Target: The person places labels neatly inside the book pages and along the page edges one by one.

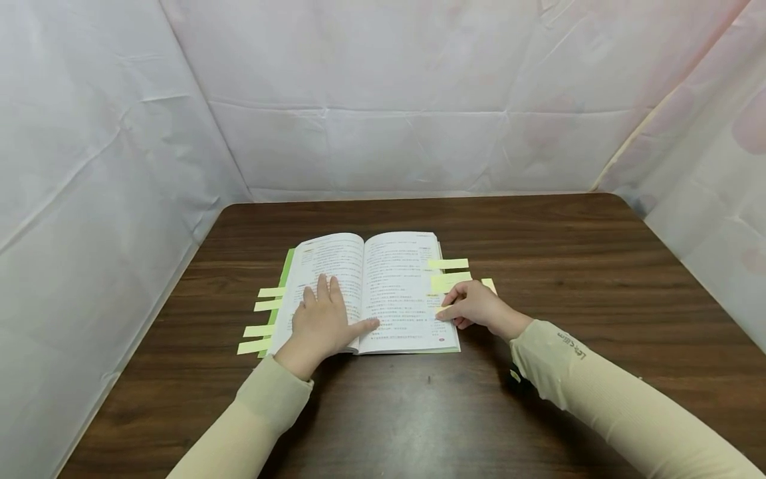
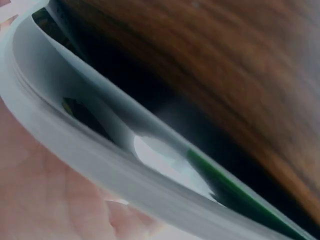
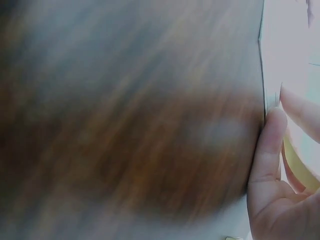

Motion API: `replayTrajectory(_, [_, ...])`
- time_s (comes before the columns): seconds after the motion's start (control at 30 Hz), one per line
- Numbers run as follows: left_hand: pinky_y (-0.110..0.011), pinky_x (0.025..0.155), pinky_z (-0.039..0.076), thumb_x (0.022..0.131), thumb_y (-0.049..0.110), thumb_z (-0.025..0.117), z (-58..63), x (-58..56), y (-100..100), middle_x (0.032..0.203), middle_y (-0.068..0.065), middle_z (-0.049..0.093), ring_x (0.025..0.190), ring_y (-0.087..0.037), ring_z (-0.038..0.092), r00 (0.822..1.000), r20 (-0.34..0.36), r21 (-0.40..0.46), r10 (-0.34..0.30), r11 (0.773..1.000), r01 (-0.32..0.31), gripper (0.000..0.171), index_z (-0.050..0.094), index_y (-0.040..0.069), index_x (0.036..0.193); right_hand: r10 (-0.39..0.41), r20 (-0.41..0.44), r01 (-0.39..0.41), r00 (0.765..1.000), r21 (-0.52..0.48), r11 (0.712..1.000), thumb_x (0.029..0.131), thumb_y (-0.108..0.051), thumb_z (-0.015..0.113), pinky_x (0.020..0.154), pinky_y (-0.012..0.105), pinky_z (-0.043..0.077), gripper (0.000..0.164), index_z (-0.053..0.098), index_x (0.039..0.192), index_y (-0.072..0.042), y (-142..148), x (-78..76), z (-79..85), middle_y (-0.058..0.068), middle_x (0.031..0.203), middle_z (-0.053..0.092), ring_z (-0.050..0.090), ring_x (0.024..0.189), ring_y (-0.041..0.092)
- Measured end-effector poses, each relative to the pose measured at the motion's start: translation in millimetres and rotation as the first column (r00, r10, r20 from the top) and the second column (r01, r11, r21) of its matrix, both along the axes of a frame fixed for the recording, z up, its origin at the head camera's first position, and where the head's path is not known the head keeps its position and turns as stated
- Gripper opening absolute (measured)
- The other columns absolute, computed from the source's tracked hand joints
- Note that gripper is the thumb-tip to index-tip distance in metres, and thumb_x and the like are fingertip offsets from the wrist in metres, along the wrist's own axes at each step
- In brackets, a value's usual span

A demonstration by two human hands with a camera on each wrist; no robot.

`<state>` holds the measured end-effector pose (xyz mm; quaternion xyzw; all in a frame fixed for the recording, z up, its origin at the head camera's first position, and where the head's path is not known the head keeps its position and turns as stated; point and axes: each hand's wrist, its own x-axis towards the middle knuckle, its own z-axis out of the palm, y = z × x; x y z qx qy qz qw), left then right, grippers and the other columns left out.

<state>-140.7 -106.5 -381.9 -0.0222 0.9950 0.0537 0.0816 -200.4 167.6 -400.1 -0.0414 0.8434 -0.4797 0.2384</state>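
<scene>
An open book [image 1: 391, 293] with printed pages and a green cover lies on the table. My left hand [image 1: 323, 319] rests spread over the left page, its thumb reaching across the gutter onto the right page. At the right page's outer edge, my right hand [image 1: 479, 306] pinches a yellow sticky note [image 1: 441, 309] between thumb and fingers; most of that note is hidden by the hand. In the right wrist view a curved yellow strip [image 3: 300, 165] shows behind the fingers. The left wrist view looks at the book's curved lower page edges [image 2: 100, 160] beside the palm.
Several yellow tabs [image 1: 259, 331] stick out from the book's left side, and more notes [image 1: 449, 264] jut past its right edge above my right hand. The dark wooden table [image 1: 568, 266] is bordered by white sheeting [image 1: 383, 146] at the back and both sides.
</scene>
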Motion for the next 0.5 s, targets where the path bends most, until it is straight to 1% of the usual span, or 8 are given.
replayTrajectory(0.1, [-0.058,0.102,0.043,0.081,0.077,0.057,3.0,-1.0,-2.3,0.159,-0.029,0.022,0.140,-0.052,0.030,1.000,-0.024,-0.003,0.000,1.000,0.000,0.118,0.021,-0.010,0.152,-0.001,-0.003,0.001,1.000,0.009,1.000,0.080,-0.009,0.080,0.058,0.027,0.052,0.022,0.064,0.091,0.001,0.7,-0.2,0.4,0.003,0.076,0.063,0.057,0.060,0.014])
replayTrajectory(0.17, [-0.057,0.099,0.045,0.083,0.075,0.057,5.6,-2.2,-4.2,0.157,-0.029,0.027,0.137,-0.050,0.034,0.999,-0.035,0.002,0.004,1.000,-0.004,0.115,0.023,-0.012,0.151,-0.002,-0.002,0.002,1.000,0.016,1.000,0.081,-0.009,0.080,0.058,0.026,0.052,0.022,0.064,0.091,0.001,1.0,0.2,0.8,0.003,0.076,0.062,0.057,0.060,0.014])
replayTrajectory(0.3, [-0.057,0.098,0.042,0.084,0.073,0.058,10.1,-3.6,-9.0,0.151,-0.028,0.035,0.130,-0.046,0.038,0.998,-0.059,0.025,0.026,0.999,-0.025,0.111,0.027,-0.012,0.149,0.005,-0.001,-0.005,1.000,0.016,1.000,0.081,-0.010,0.080,0.058,0.027,0.052,0.022,0.063,0.092,0.001,1.1,1.4,1.7,0.003,0.079,0.064,0.057,0.061,0.014])
replayTrajectory(0.5, [-0.058,0.095,0.037,0.087,0.072,0.053,12.6,-5.3,-13.9,0.142,-0.026,0.040,0.124,-0.045,0.039,0.994,-0.080,0.044,0.073,0.997,-0.070,0.101,0.035,-0.010,0.144,0.007,-0.003,-0.007,1.000,0.016,1.000,0.081,-0.012,0.081,0.059,0.028,0.053,0.023,0.064,0.091,0.000,0.8,3.4,3.8,0.004,0.081,0.064,0.058,0.062,0.015])
